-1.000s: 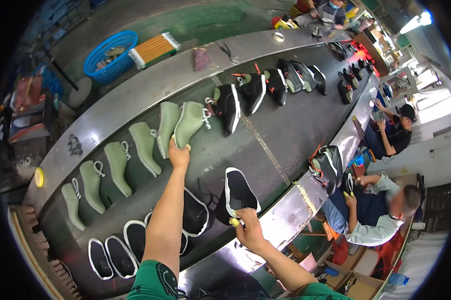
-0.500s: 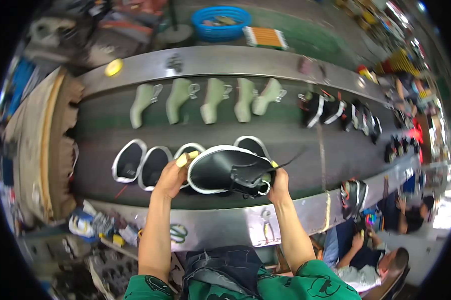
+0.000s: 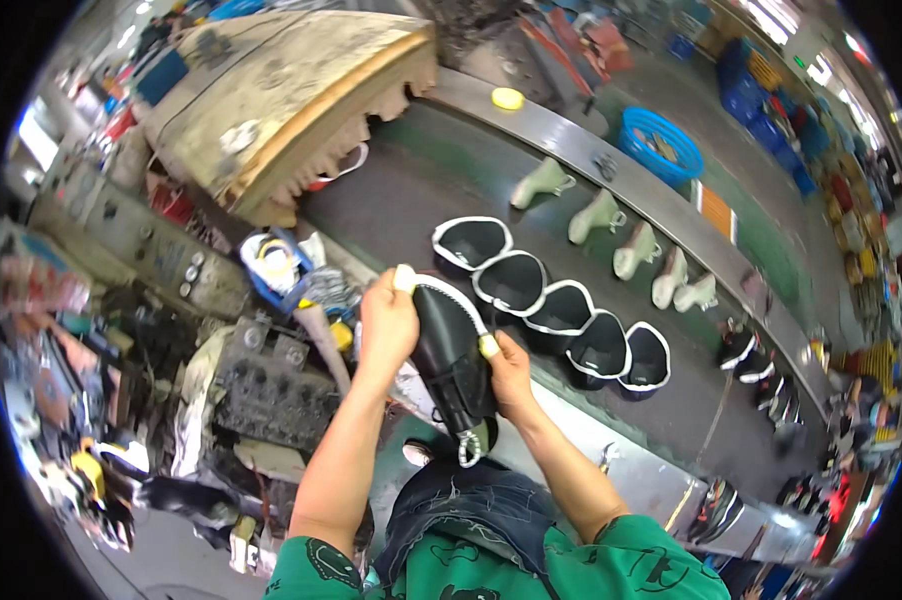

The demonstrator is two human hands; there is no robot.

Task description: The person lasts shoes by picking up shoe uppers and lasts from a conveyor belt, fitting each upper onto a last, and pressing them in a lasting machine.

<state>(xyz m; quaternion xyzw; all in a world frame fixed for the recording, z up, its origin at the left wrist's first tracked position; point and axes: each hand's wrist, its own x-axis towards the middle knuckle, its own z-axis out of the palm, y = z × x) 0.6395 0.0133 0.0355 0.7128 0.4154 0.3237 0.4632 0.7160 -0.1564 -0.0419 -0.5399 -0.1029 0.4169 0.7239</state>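
Observation:
Between my hands, above the near edge of the dark belt, is a black shoe upper (image 3: 453,348) with a white stitched rim and a white cord loop at its lower end. My left hand (image 3: 389,322) grips its upper left edge, a pale cover on one fingertip. On the opposite side my right hand (image 3: 509,374) is closed around the edge, a yellow cover on its fingertip. Just beyond lie several black cup-shaped pieces with white rims (image 3: 512,283), resembling shoe soles, in a slanting row. Farther off stand several pale green shoe lasts (image 3: 596,217).
The belt (image 3: 391,190) runs between metal ledges (image 3: 561,130); a worn wooden cover (image 3: 301,90) spans its left end. Dark shoes (image 3: 739,350) sit farther right. Beyond the ledge is a blue basket (image 3: 661,145). A greasy machine (image 3: 271,380) stands at my left.
My view has swung left, bringing the wooden cover and machine into fuller sight. The shoe upper has turned from lying sideways to pointing its cord loop toward me; both hands still hold it.

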